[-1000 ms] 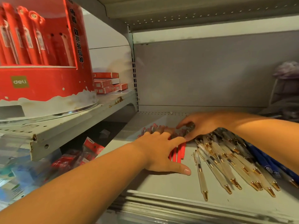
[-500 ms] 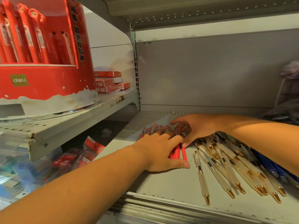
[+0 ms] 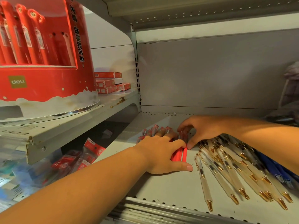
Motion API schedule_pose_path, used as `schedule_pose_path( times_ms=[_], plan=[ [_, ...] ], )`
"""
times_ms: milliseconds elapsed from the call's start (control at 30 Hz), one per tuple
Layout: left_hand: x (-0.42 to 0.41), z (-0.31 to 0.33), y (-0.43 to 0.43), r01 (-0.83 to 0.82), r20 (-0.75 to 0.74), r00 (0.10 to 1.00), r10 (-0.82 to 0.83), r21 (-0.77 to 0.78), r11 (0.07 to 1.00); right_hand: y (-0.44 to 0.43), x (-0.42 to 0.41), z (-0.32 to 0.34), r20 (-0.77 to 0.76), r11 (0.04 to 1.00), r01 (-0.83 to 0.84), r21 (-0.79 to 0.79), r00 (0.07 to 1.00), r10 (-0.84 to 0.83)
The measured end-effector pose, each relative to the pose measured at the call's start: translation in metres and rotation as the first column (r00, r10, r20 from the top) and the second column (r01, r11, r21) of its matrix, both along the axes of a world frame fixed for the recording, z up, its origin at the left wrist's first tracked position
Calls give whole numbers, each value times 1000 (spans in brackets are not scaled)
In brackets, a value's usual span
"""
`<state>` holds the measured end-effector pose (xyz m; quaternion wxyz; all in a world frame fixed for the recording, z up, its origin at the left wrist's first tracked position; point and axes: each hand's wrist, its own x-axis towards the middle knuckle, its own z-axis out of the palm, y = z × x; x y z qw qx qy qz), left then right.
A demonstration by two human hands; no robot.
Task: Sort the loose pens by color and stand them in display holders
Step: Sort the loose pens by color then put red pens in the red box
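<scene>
You are looking into a bay of pale grey metal shelving. The lower shelf (image 3: 161, 188) in front of you is a flat painted sheet with rows of small holes along its back and front edges. A ribbed metal rail (image 3: 161, 210) runs along its front. Behind it stands a plain grey back panel (image 3: 210, 75), met at the left by a slotted upright (image 3: 137, 70). Overhead is the perforated underside of another shelf (image 3: 194, 12). To your left, a higher shelf (image 3: 80, 123) in the neighbouring bay has a rust patch (image 3: 120, 101) near its edge and carries a stack of small red boxes (image 3: 107, 82). A white wall panel (image 3: 110, 38) stands behind them. The light is warm and dim.
</scene>
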<state>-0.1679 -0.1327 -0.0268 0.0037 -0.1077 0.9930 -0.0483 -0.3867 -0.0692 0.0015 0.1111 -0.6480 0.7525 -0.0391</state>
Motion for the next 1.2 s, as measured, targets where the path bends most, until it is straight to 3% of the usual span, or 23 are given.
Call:
schedule_pose_path(
  times_ms=[267,367,433,600,700,933,1067,1200],
  plan=[
    [6,-2,-3,-28,-35,999,28,1,1000,-9,-2,11,57,1000,22,15,998,-23],
    [7,-5,-3,-19,-19,1000,18,-8,1000,-32,5,13,245,986,126,-107,965,-96],
    [7,-5,-3,-12,-21,1000,12,-21,1000,-45,16,9,311,979,180,-99,940,-141],
    [6,-6,-3,-17,-42,999,15,-59,998,-56,27,-5,274,992,90,-91,960,-62],
    [5,-5,-2,-15,-64,998,10,-83,996,-53,21,-10,469,987,121,-107,882,-57],
    [3,-4,-1,-29,-78,997,24,-71,997,-55,16,-17,623,987,74,-144,782,32],
    [5,-3,1,-48,-61,997,44,-55,997,-62,23,-7,527,970,108,-216,850,23],
    [16,2,0,-38,-53,998,34,-69,997,-76,39,0,443,982,61,-176,896,23]
  ],
)
